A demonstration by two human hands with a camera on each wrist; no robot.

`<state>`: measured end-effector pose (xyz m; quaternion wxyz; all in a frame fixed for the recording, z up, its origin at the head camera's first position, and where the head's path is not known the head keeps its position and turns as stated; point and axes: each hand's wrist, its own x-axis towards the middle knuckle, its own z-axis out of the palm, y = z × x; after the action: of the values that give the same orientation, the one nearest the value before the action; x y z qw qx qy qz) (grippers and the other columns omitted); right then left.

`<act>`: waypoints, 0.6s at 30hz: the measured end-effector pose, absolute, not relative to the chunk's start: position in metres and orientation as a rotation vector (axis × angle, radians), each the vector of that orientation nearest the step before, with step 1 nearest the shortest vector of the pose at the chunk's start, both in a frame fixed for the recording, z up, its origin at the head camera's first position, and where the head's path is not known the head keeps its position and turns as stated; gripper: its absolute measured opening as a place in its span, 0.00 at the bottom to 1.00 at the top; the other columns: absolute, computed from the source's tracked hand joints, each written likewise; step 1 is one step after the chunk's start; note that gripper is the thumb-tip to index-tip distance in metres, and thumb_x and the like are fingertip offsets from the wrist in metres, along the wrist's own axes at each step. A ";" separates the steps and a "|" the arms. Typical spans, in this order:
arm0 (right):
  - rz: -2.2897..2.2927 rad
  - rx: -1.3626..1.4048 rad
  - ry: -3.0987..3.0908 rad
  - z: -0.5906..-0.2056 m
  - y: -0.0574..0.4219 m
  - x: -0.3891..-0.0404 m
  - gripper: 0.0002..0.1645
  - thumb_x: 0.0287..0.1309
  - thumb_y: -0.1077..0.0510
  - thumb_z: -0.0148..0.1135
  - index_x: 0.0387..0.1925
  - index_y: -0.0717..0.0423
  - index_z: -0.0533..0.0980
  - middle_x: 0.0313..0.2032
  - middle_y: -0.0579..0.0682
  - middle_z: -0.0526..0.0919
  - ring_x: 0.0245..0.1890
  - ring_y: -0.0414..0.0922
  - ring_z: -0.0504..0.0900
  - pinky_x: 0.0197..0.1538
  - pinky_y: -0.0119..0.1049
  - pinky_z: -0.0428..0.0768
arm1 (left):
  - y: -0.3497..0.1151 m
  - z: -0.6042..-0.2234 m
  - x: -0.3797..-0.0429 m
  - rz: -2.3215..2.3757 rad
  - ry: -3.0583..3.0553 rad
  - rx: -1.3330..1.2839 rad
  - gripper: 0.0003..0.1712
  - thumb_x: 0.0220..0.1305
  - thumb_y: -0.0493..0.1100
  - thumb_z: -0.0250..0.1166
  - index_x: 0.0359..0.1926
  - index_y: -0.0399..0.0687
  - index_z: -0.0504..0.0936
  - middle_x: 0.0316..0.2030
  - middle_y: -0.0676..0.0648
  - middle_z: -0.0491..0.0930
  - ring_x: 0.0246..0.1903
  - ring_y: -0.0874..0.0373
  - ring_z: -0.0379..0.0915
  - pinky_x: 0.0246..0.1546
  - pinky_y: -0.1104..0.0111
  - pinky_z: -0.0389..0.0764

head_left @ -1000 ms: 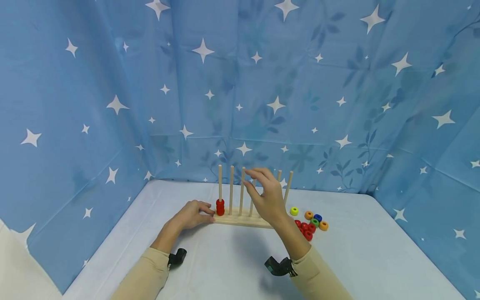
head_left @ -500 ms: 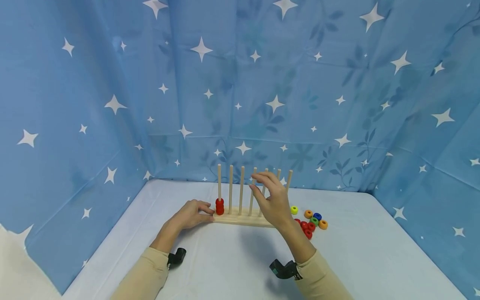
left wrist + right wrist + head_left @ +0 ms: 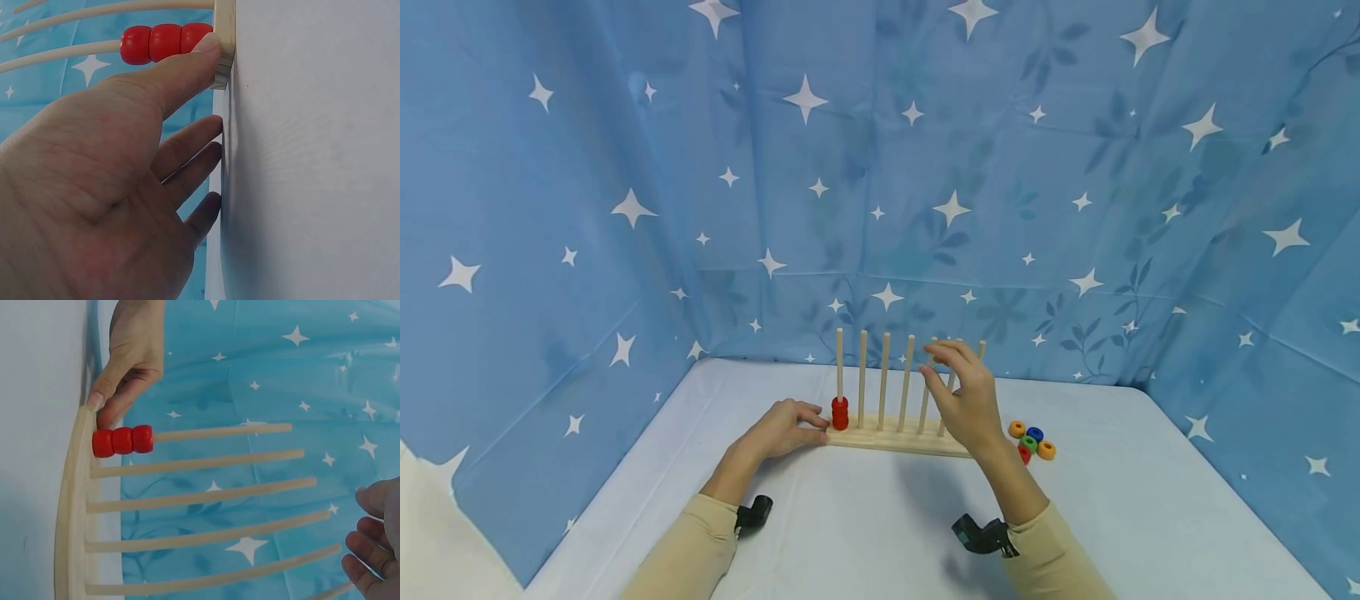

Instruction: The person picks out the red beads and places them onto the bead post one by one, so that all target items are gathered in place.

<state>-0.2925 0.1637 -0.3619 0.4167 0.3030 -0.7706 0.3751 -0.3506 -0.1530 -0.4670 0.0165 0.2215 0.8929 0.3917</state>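
A wooden abacus (image 3: 887, 440) with several upright pegs stands on the table. Three red beads (image 3: 840, 413) are stacked on its leftmost peg; the other pegs seen carry none. My left hand (image 3: 784, 430) holds the left end of the base, its thumb (image 3: 187, 69) on the front and its other fingers extended by the tabletop. My right hand (image 3: 967, 402) is raised in front of the right-hand pegs, fingers loosely bent, thumb and index finger apart, nothing between them. In the right wrist view its fingertips (image 3: 359, 565) appear close to the peg tops.
Loose beads lie right of the abacus: orange (image 3: 1047, 451), blue (image 3: 1035, 434), green (image 3: 1028, 444) and red (image 3: 1024, 455). My right forearm hides part of that area. A blue star-patterned curtain (image 3: 880, 167) surrounds the white table (image 3: 820, 517) at the back and sides.
My right hand has moved rightward along the row of pegs, uncovering the middle ones and now covering the yellow bead and most loose red beads. My left hand stays at the base.
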 end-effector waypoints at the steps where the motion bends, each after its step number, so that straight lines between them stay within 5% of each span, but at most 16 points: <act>1: 0.936 0.751 -1.940 -0.361 0.166 -0.292 0.17 0.64 0.66 0.70 0.54 0.61 0.84 0.51 0.57 0.85 0.47 0.56 0.87 0.41 0.45 0.88 | -0.153 -0.467 -0.351 1.217 2.777 0.688 0.13 0.62 0.45 0.76 0.47 0.49 0.93 0.64 0.37 0.81 0.70 0.35 0.70 0.71 0.42 0.68; 5: 0.925 0.703 -1.957 -0.359 0.176 -0.294 0.17 0.64 0.65 0.70 0.55 0.62 0.83 0.51 0.57 0.84 0.48 0.56 0.87 0.35 0.27 0.82 | -0.153 -0.467 -0.350 1.216 2.777 0.677 0.12 0.62 0.45 0.76 0.46 0.49 0.94 0.64 0.37 0.81 0.70 0.36 0.70 0.71 0.43 0.68; 8: 0.927 0.671 -1.965 -0.359 0.183 -0.296 0.18 0.64 0.65 0.70 0.55 0.63 0.83 0.52 0.57 0.84 0.48 0.56 0.86 0.45 0.18 0.78 | -0.153 -0.468 -0.350 1.211 2.786 0.680 0.12 0.62 0.45 0.76 0.46 0.49 0.94 0.63 0.37 0.81 0.70 0.35 0.70 0.71 0.42 0.68; 18: 0.931 0.583 -2.008 -0.357 0.211 -0.301 0.18 0.65 0.63 0.71 0.56 0.60 0.83 0.54 0.56 0.84 0.47 0.53 0.85 0.50 0.23 0.78 | -0.153 -0.467 -0.350 1.221 2.788 0.665 0.12 0.62 0.45 0.77 0.45 0.50 0.94 0.63 0.37 0.81 0.69 0.35 0.71 0.70 0.41 0.69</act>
<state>-0.3009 0.2110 -0.3567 0.4137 0.2319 -0.7988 0.3702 -0.3505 -0.1526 -0.4672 0.0129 0.2134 0.8948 0.3919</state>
